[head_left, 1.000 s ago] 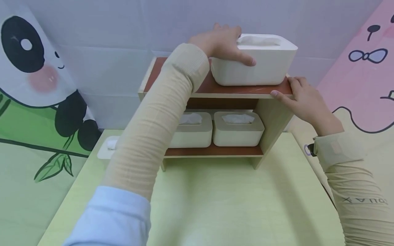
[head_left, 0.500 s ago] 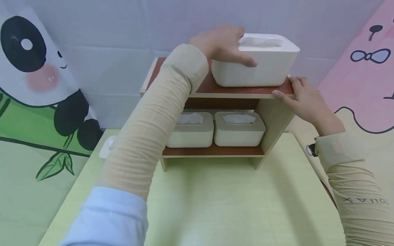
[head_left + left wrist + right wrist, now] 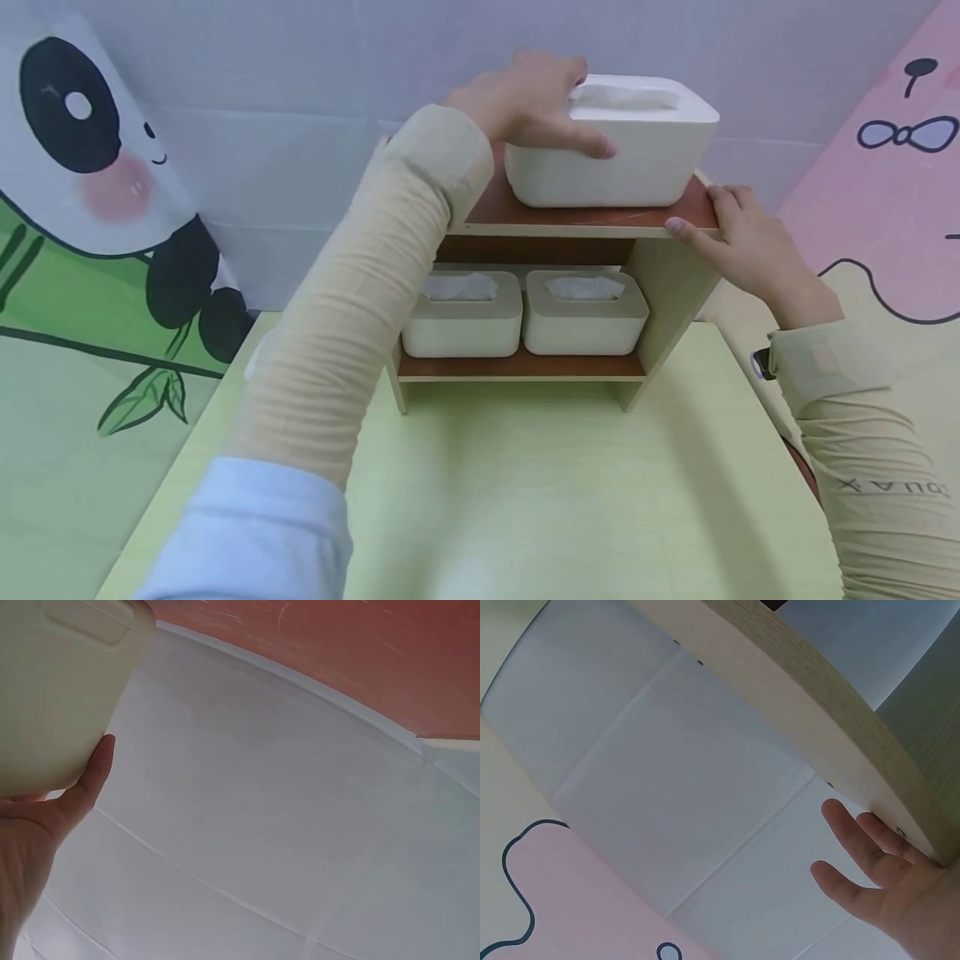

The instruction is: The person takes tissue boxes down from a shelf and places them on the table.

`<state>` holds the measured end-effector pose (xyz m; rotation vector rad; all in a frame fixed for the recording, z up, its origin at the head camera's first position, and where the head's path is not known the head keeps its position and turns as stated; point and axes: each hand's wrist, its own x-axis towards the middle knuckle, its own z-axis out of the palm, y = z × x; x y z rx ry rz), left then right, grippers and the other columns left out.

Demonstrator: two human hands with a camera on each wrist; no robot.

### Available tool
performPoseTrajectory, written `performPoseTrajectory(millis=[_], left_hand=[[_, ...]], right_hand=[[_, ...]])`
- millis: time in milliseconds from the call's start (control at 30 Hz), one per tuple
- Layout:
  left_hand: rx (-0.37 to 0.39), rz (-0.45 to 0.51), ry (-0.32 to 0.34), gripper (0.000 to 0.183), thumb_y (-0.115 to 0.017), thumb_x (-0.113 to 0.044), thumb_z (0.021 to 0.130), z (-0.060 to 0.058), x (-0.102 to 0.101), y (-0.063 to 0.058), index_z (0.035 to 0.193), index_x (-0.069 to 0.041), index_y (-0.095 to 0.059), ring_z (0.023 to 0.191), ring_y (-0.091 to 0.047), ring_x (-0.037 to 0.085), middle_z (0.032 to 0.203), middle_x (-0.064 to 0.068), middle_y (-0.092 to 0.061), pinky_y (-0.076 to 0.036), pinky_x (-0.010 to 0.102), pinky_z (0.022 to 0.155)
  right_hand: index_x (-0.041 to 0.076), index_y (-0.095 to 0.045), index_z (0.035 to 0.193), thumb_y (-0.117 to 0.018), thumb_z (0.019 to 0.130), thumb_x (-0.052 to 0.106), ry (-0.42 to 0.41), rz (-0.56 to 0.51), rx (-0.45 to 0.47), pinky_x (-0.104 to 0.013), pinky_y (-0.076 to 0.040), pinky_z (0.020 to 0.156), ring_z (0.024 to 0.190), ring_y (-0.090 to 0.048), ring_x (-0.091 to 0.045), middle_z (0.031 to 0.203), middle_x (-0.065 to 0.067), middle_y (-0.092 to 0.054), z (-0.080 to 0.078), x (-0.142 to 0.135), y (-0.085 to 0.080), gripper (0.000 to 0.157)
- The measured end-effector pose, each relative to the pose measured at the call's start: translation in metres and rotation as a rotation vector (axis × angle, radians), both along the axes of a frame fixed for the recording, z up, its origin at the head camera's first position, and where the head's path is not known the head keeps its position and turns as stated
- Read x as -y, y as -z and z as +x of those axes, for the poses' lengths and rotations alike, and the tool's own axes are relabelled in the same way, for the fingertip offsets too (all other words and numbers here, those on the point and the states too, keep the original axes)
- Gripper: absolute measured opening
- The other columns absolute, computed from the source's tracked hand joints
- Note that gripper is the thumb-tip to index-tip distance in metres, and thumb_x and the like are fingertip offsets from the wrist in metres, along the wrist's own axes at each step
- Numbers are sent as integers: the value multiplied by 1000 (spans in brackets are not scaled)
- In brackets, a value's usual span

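Observation:
A white tissue box (image 3: 611, 167) sits on the red-brown top board (image 3: 540, 215) of a small two-tier wooden shelf (image 3: 671, 287). My left hand (image 3: 525, 104) grips its left end, thumb across the front face and fingers over the back. In the left wrist view the box (image 3: 60, 697) is seen from its end, with the hand (image 3: 45, 832) against it. My right hand (image 3: 761, 250) holds the shelf's right top corner, thumb at the front edge and fingers along the outer side. Several of its fingers (image 3: 855, 840) are stretched out beside the panel in the right wrist view.
Two more tissue boxes, a left one (image 3: 465, 329) and a right one (image 3: 588, 325), stand side by side on the lower tier. Another white box (image 3: 257, 354) is mostly hidden behind my left forearm. The pale green table (image 3: 540, 492) extends in front; cartoon-printed sheets enclose it.
My left hand and the tissue box on top have shifted slightly to the left along the board. My right hand stays at the shelf corner.

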<state>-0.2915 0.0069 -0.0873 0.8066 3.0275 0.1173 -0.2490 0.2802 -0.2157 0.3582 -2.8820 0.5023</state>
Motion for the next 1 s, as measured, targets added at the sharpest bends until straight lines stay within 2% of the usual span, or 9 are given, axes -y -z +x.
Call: performPoseTrajectory(millis=[267, 400, 567, 800, 1000], left_hand=[[-41, 24, 18, 95, -50, -79, 64, 1, 5, -4, 136, -19, -31, 110, -45, 16, 127, 1, -46, -41, 35, 90], [-43, 21, 26, 96, -51, -78, 65, 3, 9, -4, 137, -18, -30, 112, -43, 17, 130, 4, -45, -39, 36, 92], [-55, 38, 38, 92, -53, -74, 67, 4, 17, -5, 135, -15, -33, 107, -44, 17, 122, 4, -47, -39, 33, 89], [-40, 78, -14, 89, -56, -69, 68, 7, 32, -9, 137, -18, -33, 110, -42, 15, 123, 1, -46, -37, 32, 92], [-58, 72, -34, 92, -56, -69, 68, 6, 49, -9, 139, -16, -31, 111, -42, 18, 127, 3, -46, -37, 34, 93]], right_hand=[[-3, -22, 141, -34, 89, 61, 0, -1, -4, -65, -26, 92, 116, -34, -54, 139, -30, -26, -1, 1, -1, 84], [-3, -21, 142, -34, 88, 61, 6, 0, 1, -65, -26, 92, 115, -34, -55, 140, -30, -25, -1, 1, -2, 84], [-3, -20, 142, -34, 88, 62, 6, -1, 10, -65, -25, 93, 118, -33, -53, 140, -31, -24, -1, 2, -2, 85], [-5, -21, 141, -34, 89, 61, -1, 1, 5, -64, -26, 93, 117, -33, -52, 139, -32, -25, -1, 4, -2, 86], [-3, -18, 143, -34, 88, 61, 5, -5, 25, -65, -24, 95, 120, -31, -53, 142, -31, -22, -2, 4, -3, 86]])
